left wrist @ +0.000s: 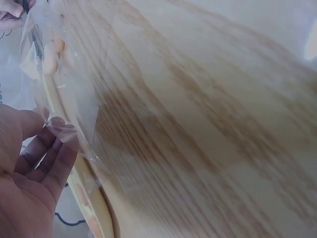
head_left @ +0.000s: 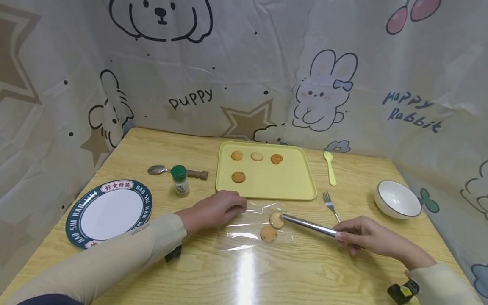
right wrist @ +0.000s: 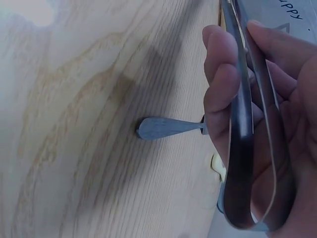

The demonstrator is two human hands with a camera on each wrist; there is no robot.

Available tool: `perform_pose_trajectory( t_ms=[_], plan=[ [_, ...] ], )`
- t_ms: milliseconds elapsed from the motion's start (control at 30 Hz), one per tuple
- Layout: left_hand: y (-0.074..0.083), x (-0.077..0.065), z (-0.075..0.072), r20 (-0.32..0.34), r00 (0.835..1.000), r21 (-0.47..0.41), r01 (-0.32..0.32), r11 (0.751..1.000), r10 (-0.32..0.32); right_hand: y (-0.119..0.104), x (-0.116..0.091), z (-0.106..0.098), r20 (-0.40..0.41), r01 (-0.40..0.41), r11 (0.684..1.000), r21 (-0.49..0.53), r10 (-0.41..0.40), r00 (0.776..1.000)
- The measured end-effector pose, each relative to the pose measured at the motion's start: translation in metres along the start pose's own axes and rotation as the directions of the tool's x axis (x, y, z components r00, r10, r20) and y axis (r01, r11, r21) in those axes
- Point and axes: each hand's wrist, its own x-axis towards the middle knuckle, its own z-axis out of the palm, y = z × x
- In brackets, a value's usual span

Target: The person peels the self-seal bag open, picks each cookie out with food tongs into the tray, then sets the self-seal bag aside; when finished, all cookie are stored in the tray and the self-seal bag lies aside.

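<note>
My left hand (head_left: 217, 209) pinches the edge of a clear plastic bag (left wrist: 79, 106) between thumb and fingers. In the head view the bag lies on the table before the yellow tray (head_left: 297, 182). Two round cookies show at its right part: an upper pale cookie (head_left: 276, 220) and a lower speckled cookie (head_left: 268, 234). My right hand (head_left: 364, 235) grips metal tongs (right wrist: 241, 124), thumb on one arm and fingers on the other. The tips of the tongs meet the upper cookie; whether they clamp it, I cannot tell.
Several cookies, one a pretzel-shaped cookie (head_left: 276, 159), lie on the tray. A fork (head_left: 330, 205) lies beside my right hand, with a yellow spoon (head_left: 330, 168) and white bowl (head_left: 398, 199) beyond. Leftward are a green-capped shaker (head_left: 180, 181), metal spoon (head_left: 158, 170) and plate (head_left: 110, 214).
</note>
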Motion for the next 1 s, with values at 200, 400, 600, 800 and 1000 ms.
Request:
perform_pose_trajectory(
  t_ms=[200, 400, 600, 800, 1000],
  plan=[
    [0.002, 0.001, 0.000, -0.002, 1.000, 0.006, 0.002, 1.000, -0.002, -0.002, 0.002, 0.002, 0.016, 0.026, 1.000, -0.008, -0.026, 1.000],
    [0.004, 0.001, -0.001, 0.007, 1.000, 0.003, 0.014, 1.000, -0.014, 0.000, -0.005, -0.004, 0.042, 0.076, 0.997, 0.019, -0.077, 0.996],
    [0.002, 0.000, 0.000, -0.001, 1.000, 0.022, 0.014, 1.000, -0.014, 0.000, -0.020, -0.020, 0.001, 0.097, 0.995, 0.030, -0.097, 0.995],
    [0.002, 0.000, 0.001, -0.009, 1.000, 0.036, 0.005, 0.999, -0.005, -0.002, -0.020, -0.041, -0.149, 0.044, 0.996, -0.076, -0.055, 0.987],
    [0.003, 0.001, 0.003, -0.013, 1.000, 0.046, 0.013, 0.999, -0.012, -0.015, 0.018, -0.042, -0.197, -0.063, 0.997, -0.044, 0.053, 0.979]
  ],
)
